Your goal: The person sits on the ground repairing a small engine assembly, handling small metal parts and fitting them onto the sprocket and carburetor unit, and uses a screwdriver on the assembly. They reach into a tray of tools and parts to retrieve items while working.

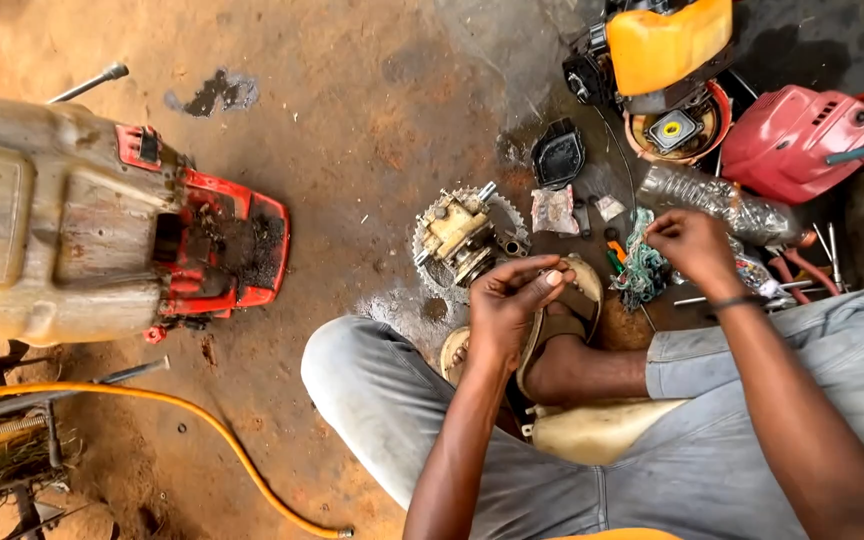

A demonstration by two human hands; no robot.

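I sit on a dirt floor with my knees apart. My left hand (512, 300) is curled shut around a small part I cannot make out, held above my sandalled foot (562, 330). My right hand (692, 245) is raised to the right, fingers pinched on something tiny, just beside a tangle of green-blue string (640, 270). A dirty engine part on a toothed sprocket (462, 238) lies on the ground just beyond my left hand.
A worn tan and red machine body (102, 230) lies at left. A yellow hose (202, 420) curves across the floor. At top right are a yellow tank (667, 40), a red cover (797, 140), a crushed plastic bottle (717, 200) and scattered tools.
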